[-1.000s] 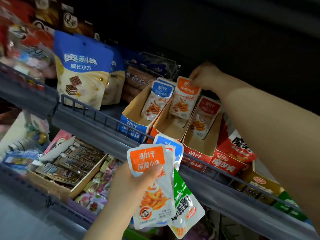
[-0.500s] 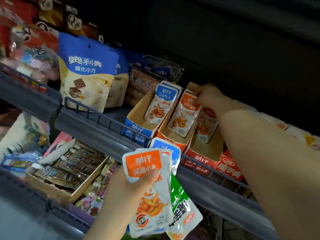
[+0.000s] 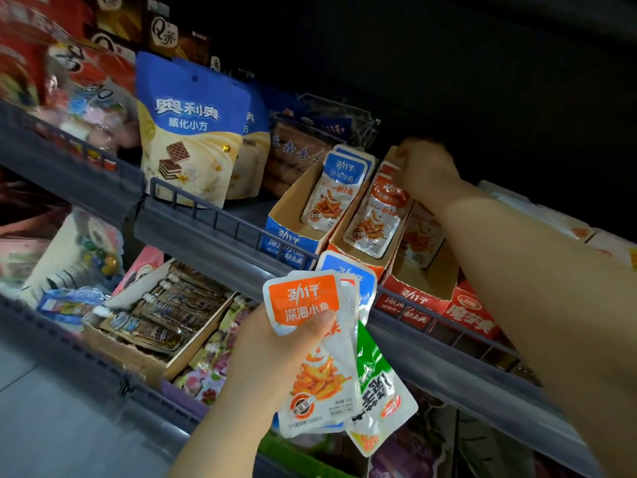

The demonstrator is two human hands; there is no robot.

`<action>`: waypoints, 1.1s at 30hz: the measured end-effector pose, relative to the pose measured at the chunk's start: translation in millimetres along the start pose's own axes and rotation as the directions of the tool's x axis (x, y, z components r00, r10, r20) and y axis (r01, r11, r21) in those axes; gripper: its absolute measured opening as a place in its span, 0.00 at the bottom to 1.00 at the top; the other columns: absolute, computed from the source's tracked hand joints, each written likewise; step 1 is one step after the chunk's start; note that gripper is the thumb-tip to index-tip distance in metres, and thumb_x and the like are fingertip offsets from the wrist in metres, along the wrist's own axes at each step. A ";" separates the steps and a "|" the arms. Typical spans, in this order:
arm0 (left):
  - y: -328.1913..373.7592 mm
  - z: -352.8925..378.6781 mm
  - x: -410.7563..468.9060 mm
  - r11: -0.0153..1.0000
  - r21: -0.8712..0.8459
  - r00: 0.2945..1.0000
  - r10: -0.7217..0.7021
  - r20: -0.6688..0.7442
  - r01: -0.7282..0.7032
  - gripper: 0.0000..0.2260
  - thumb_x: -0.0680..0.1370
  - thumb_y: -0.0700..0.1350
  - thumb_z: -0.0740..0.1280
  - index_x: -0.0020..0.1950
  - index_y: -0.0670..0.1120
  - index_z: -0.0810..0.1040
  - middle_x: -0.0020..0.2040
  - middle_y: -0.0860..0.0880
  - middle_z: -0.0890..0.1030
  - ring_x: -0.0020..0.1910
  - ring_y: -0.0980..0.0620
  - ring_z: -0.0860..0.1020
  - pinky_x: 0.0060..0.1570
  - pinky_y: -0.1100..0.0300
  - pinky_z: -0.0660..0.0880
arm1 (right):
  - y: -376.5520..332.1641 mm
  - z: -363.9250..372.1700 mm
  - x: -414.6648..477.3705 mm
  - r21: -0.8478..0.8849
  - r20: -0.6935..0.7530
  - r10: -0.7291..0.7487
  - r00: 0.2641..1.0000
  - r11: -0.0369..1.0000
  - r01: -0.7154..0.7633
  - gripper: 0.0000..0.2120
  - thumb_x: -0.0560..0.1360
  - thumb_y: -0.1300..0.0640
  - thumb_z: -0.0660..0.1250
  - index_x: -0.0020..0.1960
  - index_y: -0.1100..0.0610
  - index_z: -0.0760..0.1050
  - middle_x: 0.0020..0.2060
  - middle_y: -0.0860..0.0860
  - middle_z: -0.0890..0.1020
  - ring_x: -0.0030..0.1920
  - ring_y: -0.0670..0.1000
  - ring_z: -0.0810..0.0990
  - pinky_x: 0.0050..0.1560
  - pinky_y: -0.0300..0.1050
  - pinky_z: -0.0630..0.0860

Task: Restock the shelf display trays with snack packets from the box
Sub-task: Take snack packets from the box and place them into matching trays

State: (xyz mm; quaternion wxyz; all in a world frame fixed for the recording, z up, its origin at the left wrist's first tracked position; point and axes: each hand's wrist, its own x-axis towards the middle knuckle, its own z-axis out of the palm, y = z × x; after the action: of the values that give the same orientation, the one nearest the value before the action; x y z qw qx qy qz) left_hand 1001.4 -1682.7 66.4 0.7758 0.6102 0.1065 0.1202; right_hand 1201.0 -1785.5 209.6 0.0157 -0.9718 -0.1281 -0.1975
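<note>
Restock partly done, more to go. My left hand [image 3: 272,360] grips a fan of foil snack packets [image 3: 317,370]: orange-topped in front under my thumb, blue-topped and green ones behind, all unplaced. Past my left fingertips, up on the shelf, the blue cardboard display tray [image 3: 286,236] holds a few blue-topped packets, front half bare. Next right, the orange cardboard display tray [image 3: 379,269] has an orange-topped foil packet [image 3: 375,219] standing tilted under my right fingers. My right hand [image 3: 429,170] is curled over its top edge; blurred, so I cannot tell if it pinches or only presses. Below my right wrist the red cardboard display tray [image 3: 413,298] looks thinly filled. Source box not in view. My guess: seat this one, then feed from the fan.

Surface: sloped shelf with a grey metal shelf rail [image 3: 206,215] in front. Left of my fingers stands a blue-and-cream wafer pouch [image 3: 189,132]; lower left sits a brown cardboard tray of tube sachets [image 3: 120,353]. Dim shop aisle, dark above the shelf.
</note>
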 end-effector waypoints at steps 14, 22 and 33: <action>14.6 27.0 -42.2 0.986 -0.152 0.998 -0.062 0.030 0.065 0.10 0.60 0.50 0.69 0.39 0.48 0.79 0.34 0.50 0.84 0.33 0.51 0.83 0.39 0.54 0.76 | 7.4 -43.5 -210.6 0.656 -0.091 -0.207 0.974 0.724 0.215 0.12 0.71 0.51 0.67 0.42 0.36 0.66 0.44 0.32 0.69 0.52 0.40 0.69 0.51 0.25 0.64; 15.5 51.1 -56.2 0.959 -0.256 0.993 -0.115 0.033 0.120 0.10 0.72 0.45 0.67 0.49 0.42 0.78 0.42 0.42 0.84 0.41 0.45 0.83 0.39 0.51 0.79 | 5.9 -11.1 -258.3 0.830 0.232 0.011 0.973 0.519 -0.203 0.17 0.67 0.53 0.73 0.41 0.44 0.64 0.42 0.42 0.78 0.44 0.40 0.79 0.46 0.40 0.79; 18.3 43.9 -53.9 0.980 -0.195 0.997 -0.032 0.071 0.045 0.13 0.68 0.42 0.69 0.52 0.42 0.76 0.49 0.40 0.81 0.50 0.41 0.79 0.52 0.45 0.76 | -11.0 3.8 -238.3 0.974 0.160 0.199 0.967 0.129 -0.188 0.10 0.72 0.60 0.68 0.39 0.52 0.68 0.36 0.46 0.76 0.31 0.35 0.77 0.31 0.28 0.72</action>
State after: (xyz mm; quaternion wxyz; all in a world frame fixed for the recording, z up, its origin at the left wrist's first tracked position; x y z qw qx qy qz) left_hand 963.0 -1736.1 95.4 0.8377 0.5320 0.0796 0.0944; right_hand 987.7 -1832.4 113.5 0.6667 -0.7356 -0.0988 -0.0678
